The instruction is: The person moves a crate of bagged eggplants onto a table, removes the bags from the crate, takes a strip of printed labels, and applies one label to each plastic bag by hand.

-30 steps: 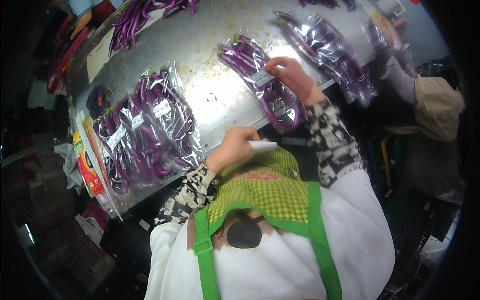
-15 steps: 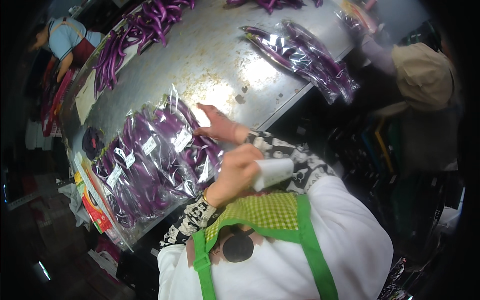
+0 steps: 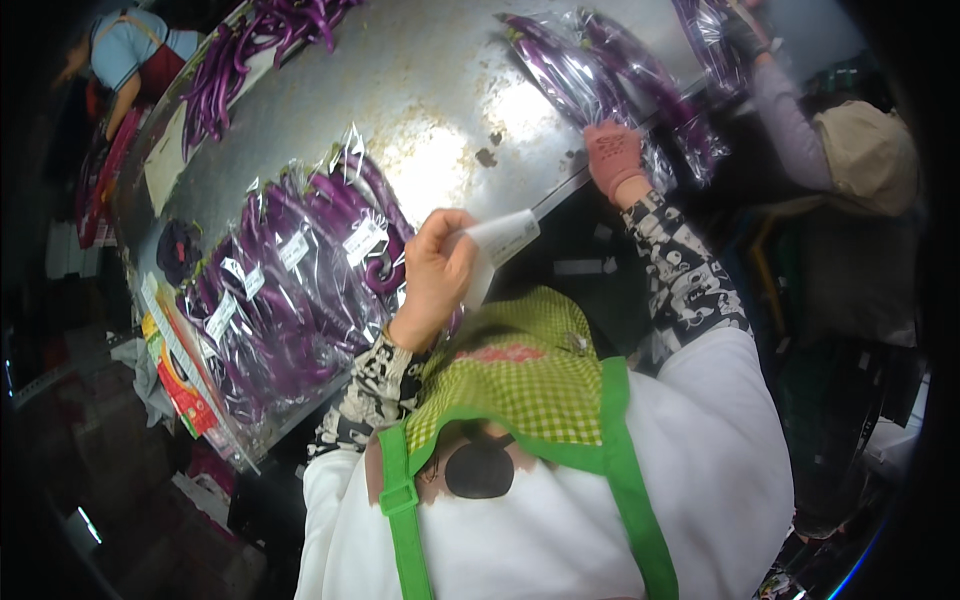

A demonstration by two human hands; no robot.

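My left hand [image 3: 437, 270], bare, pinches a strip of white labels [image 3: 508, 238] that hangs off to its right, over the table's near edge. My right hand [image 3: 613, 158], in a pink glove, is closed on the near end of a clear bag of eggplants [image 3: 565, 75] lying at the far right of the table. Another bag of eggplants [image 3: 650, 80] lies just right of that one. Left of my left hand, several bagged eggplants [image 3: 290, 270] sit side by side. White labels [image 3: 365, 241] are stuck on several of these bags.
Loose eggplants [image 3: 225, 75] are heaped at the far left of the metal table [image 3: 400, 100]. A co-worker [image 3: 870, 150] at the right handles another eggplant bag [image 3: 708, 40]. A second person [image 3: 135, 55] bends at the far left. A dark bundle [image 3: 178, 250] lies by the bagged row.
My right hand has left the bagged row and moved right to grip a bag of eggplants. My left hand has shifted slightly left and up with the label strip. The co-worker's bag has moved too.
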